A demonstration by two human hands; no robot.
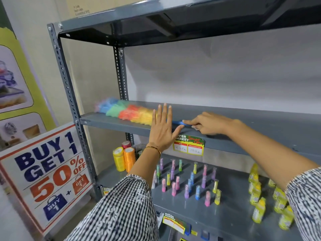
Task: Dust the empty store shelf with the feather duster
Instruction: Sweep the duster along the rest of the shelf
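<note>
Head view, left hand [162, 126] spread before duster [129, 111]; right hand [207, 124] gripping handle

I face a grey metal rack [69, 87] with perforated uprights, set against a pale, evenly lit wall [217, 70] — at my left a promotional sign [46, 173] leans beneath a green poster [19, 80], a cardboard box [90, 4] up top.

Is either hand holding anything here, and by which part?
The right hand grips the rainbow-coloured feather duster by its blue plastic handle. The left hand is open and holds nothing.
</note>
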